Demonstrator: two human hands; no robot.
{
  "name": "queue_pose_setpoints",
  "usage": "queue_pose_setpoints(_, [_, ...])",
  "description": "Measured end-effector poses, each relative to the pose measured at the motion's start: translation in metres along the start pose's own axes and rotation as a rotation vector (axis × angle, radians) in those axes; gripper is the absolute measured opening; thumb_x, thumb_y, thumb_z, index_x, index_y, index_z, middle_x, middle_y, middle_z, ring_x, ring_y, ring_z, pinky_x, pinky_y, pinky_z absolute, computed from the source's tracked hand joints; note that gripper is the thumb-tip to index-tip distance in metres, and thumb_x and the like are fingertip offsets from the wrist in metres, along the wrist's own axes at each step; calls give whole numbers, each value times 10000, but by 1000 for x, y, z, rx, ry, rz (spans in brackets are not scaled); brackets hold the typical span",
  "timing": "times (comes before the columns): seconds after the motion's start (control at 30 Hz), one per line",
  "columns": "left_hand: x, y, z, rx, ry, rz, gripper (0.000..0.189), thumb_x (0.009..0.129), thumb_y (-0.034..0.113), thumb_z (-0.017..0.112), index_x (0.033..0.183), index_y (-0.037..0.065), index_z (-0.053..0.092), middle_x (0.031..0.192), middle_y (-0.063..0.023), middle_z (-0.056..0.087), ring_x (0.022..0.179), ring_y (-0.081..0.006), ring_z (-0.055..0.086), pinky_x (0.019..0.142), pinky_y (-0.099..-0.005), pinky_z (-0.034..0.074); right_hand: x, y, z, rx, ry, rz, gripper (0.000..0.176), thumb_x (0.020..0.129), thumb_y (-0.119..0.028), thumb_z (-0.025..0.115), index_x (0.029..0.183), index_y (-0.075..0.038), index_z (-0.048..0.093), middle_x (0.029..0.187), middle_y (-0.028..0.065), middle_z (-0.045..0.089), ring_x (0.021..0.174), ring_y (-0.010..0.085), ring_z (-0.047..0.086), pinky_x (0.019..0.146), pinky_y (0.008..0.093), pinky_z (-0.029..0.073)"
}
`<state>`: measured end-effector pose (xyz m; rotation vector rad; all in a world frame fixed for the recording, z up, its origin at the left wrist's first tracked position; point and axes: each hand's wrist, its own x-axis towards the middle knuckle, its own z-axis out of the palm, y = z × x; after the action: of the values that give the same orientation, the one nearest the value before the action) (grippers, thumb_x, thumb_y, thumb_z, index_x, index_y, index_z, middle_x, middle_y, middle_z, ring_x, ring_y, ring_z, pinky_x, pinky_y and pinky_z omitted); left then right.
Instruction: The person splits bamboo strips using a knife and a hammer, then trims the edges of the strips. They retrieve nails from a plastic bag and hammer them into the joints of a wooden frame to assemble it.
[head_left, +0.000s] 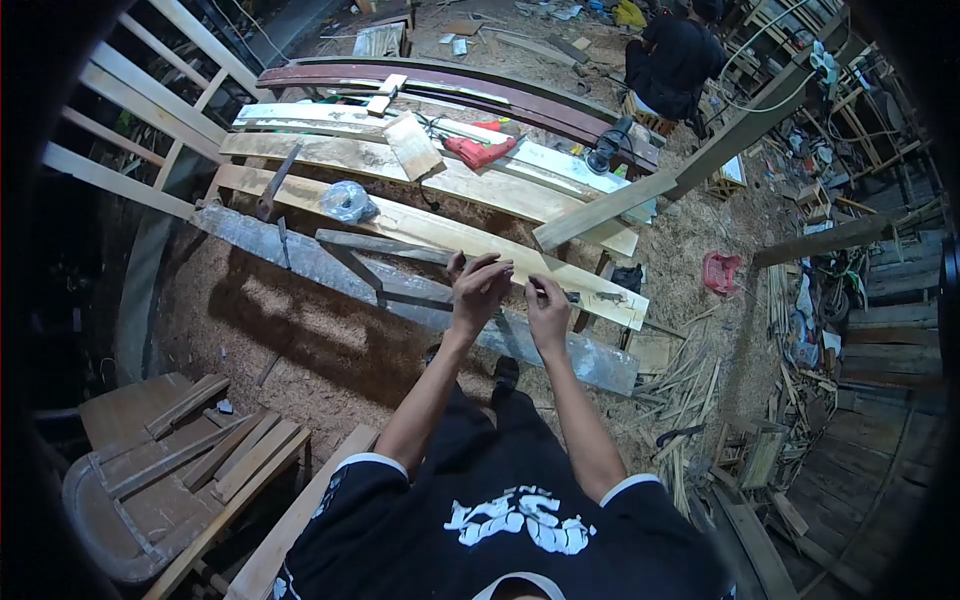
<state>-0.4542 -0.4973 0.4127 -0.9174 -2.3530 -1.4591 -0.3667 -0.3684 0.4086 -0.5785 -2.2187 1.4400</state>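
Both my hands are raised in front of me, above a pale wooden plank [420, 222] and a grey, worn plank [590, 362]. My left hand [483, 290] has its fingers bent and drawn together near the thumb. Close beside it, my right hand [547, 308] is closed in a pinch. Whatever lies between the fingertips is too small to make out. A narrow wooden frame piece [385, 243] rests across the planks just left of my hands. Further left are a roll of clear plastic [348, 202] and a thin tool [284, 243] that looks like a chisel.
A red power tool [480, 150] and a wood block [413, 146] lie on the farther planks. An upright wooden post [745, 125] stands at right, past which a person in black [678, 62] sits. Wood strips [250, 455] are stacked at lower left; a pink basket [721, 272] is on the shavings.
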Motion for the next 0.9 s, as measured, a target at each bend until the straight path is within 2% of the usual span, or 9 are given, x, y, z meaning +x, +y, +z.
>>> queue_pose_setpoints(0.07, [9, -9, 9, 13, 89, -12, 148, 838, 140, 756, 987, 134, 751, 985, -7, 758, 995, -177, 686, 1022, -421, 297, -7, 43, -2, -144, 53, 178, 276, 931, -151, 654, 1163, -2, 664, 1140, 186, 677, 1074, 357, 650, 932, 409, 503])
queue_pose_setpoints(0.17, [23, -9, 14, 51, 102, 67, 110, 840, 135, 754, 949, 127, 755, 983, 4, 760, 981, -163, 682, 1004, -388, 311, -16, 119, 1, -307, 105, 236, 339, 898, -176, 690, 1182, 7, 656, 1128, 204, 674, 1032, 359, 657, 927, 413, 508])
queue_pose_setpoints(0.3, [25, -23, 26, 63, 132, 97, 103, 840, 130, 756, 942, 135, 757, 993, 3, 767, 993, -180, 680, 1004, -380, 316, -44, 232, 22, -617, 77, 323, 471, 914, -160, 649, 1352, -37, 526, 1298, 232, 571, 1188, 408, 560, 988, 489, 469])
queue_pose_setpoints(0.33, [25, -23, 27, 86, 129, 105, 102, 841, 128, 755, 943, 138, 757, 989, 6, 768, 993, -182, 682, 1003, -376, 317, -46, 235, 22, -645, -42, 522, 582, 900, -148, 658, 1421, -33, 426, 1349, 254, 505, 1212, 444, 522, 1008, 519, 449])
queue_pose_setpoints(0.43, [31, -25, 29, 116, 117, 130, 103, 844, 124, 754, 945, 143, 758, 983, 13, 768, 988, -177, 686, 1001, -367, 319, -60, 263, 34, -742, -140, 642, 693, 885, -95, 688, 1471, -12, 328, 1377, 249, 480, 1259, 441, 492, 1014, 562, 429])
queue_pose_setpoints(0.57, [31, -23, 22, 94, 88, 127, 112, 840, 133, 763, 952, 145, 762, 966, 14, 766, 972, -155, 691, 987, -360, 328, -65, 285, 37, -623, -144, 618, 736, 842, -15, 714, 1463, 2, 319, 1427, 271, 437, 1277, 462, 479, 1001, 533, 456])
queue_pose_setpoints(0.83, [20, -8, -6, -62, -55, 9, 162, 792, 110, 800, 948, 149, 780, 1021, -13, 766, 998, -144, 689, 963, -343, 339, -66, 195, -11, -219, -136, 698, 508, 825, -193, 669, 1276, 7, 549, 961, 229, 675, 922, 369, 671, 825, 438, 500])
queue_pose_setpoints(0.87, [17, -10, -9, -69, -69, -2, 144, 817, 197, 803, 956, 167, 781, 1000, -17, 760, 977, -127, 684, 963, -356, 332, -85, 222, -1, -173, -4, 552, 364, 854, -194, 741, 1098, 13, 568, 706, 95, 574, 578, 209, 605, 529, 358, 492])
queue_pose_setpoints(0.9, [13, -10, -12, -77, -64, 3, 144, 817, 197, 803, 956, 167, 781, 1000, -17, 760, 977, -127, 684, 963, -356, 332, -88, 212, -8, -178, 2, 546, 364, 854, -194, 741, 1098, 13, 568, 706, 95, 574, 578, 209, 605, 529, 358, 492])
